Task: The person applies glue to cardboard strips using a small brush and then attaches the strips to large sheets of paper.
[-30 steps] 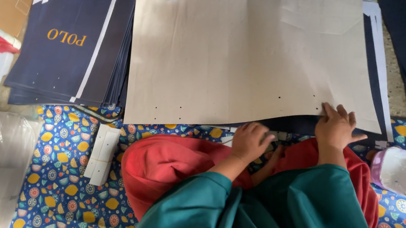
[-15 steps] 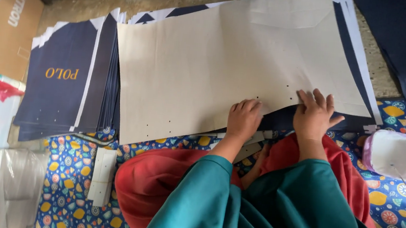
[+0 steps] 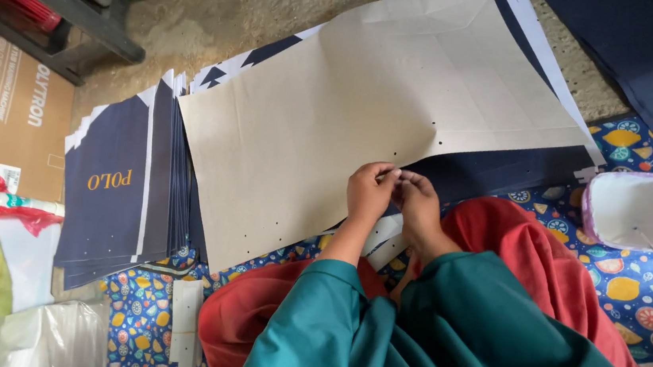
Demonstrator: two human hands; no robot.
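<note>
Hands, two, yours, meeting at the near edge of the tan paper sheet [image 3: 364,123].

1. Left hand [image 3: 369,196]: fingers curled in, tips pinched together against those of the other hand. Whatever small item sits between the tips is too slight to make out; you cannot tell if it is the sheet's edge or something else.
2. Right hand [image 3: 420,208]: fingers bent toward the left hand, tips touching it. Palm turned away from view; its hold is likewise unclear.
3. Tan paper sheet: large, creased, dotted with small punched holes, lying flat just beyond your fingertips and spreading away from them. Its far corner is cut off by the top of the frame.
4. Navy printed sheets [image 3: 115,187]: stacked, mostly hidden under the tan sheet; exposed well to the left of your left hand and as a strip right of your right hand.
5. White strips [image 3: 381,241]: just below your fingers, partly hidden by your wrists.
6. Small white tub [image 3: 637,209]: purple-rimmed, well to the right of your right hand, on the patterned cloth [image 3: 635,293].
7. Teal sleeves [image 3: 408,335] and red cloth [image 3: 527,251]: cover your forearms and lap.
</note>
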